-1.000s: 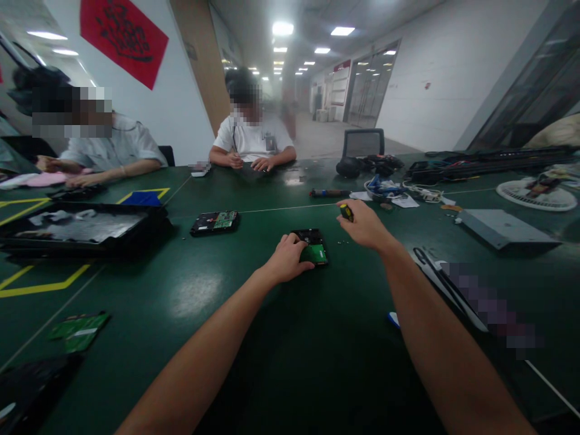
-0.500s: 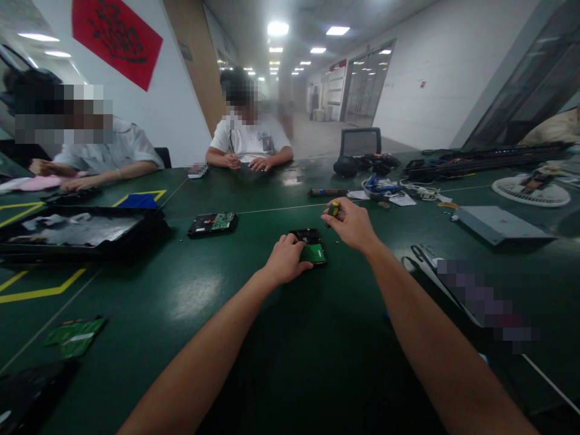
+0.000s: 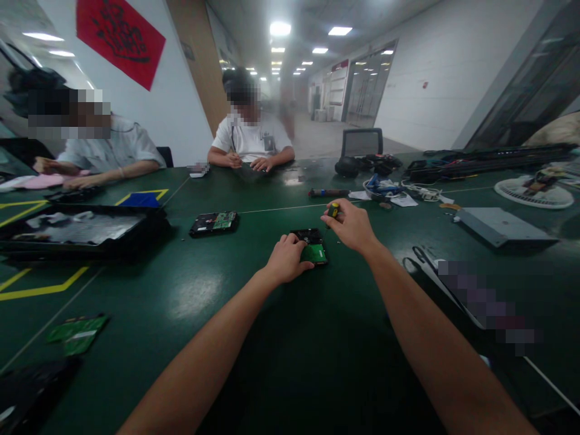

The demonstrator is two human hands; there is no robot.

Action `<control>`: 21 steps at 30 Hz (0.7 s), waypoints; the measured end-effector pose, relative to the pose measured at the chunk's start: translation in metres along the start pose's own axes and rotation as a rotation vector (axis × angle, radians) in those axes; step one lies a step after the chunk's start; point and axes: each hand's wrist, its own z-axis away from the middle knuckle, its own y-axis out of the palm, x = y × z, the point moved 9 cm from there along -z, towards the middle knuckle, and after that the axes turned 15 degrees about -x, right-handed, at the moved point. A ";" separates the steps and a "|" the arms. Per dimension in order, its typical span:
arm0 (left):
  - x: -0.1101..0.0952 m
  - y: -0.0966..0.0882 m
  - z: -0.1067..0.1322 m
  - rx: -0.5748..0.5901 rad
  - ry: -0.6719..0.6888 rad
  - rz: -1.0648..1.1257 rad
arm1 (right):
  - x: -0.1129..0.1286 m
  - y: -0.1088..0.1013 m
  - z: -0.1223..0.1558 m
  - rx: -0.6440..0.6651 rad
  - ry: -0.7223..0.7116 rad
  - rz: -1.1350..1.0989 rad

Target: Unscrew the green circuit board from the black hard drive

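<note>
A hard drive (image 3: 317, 254) with a green circuit board facing up lies on the dark green table in front of me. My left hand (image 3: 286, 260) grips it from its left side, thumb along the near edge and fingers over the far part. In my right hand (image 3: 351, 225) is a screwdriver (image 3: 334, 209) with a yellow and black handle, pinched between thumb and fingers. The hand is just right of the drive and slightly above it; the screwdriver's tip is hard to make out. A tiny screw (image 3: 339, 243) seems to lie on the table beside the drive.
Another hard drive (image 3: 214, 223) lies to the left, near a black tray (image 3: 86, 244). Loose green circuit boards (image 3: 81, 333) are at the lower left. A grey metal box (image 3: 502, 226), cables (image 3: 383, 186) and a white round fan part (image 3: 533, 193) occupy the right. Two people sit across the table.
The whole view has shifted very slightly to the right. Both hands keep their places at the hard drive, with the screwdriver still in the right hand.
</note>
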 end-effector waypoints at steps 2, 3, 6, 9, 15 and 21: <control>0.000 0.000 0.000 -0.007 0.002 0.002 | -0.001 0.001 0.000 0.002 0.000 -0.006; 0.000 -0.001 0.000 -0.010 0.000 0.001 | -0.001 0.001 0.000 0.003 0.000 -0.007; 0.000 0.000 0.000 -0.008 -0.011 0.001 | -0.002 0.002 0.001 0.006 -0.001 0.001; 0.000 0.000 0.000 -0.002 -0.015 0.001 | -0.003 0.002 0.001 0.010 -0.006 0.003; 0.000 0.000 0.000 -0.014 -0.001 -0.013 | -0.005 0.005 0.001 0.026 -0.013 -0.009; 0.002 0.000 0.000 -0.011 -0.015 0.000 | -0.004 0.008 0.001 0.053 -0.018 -0.003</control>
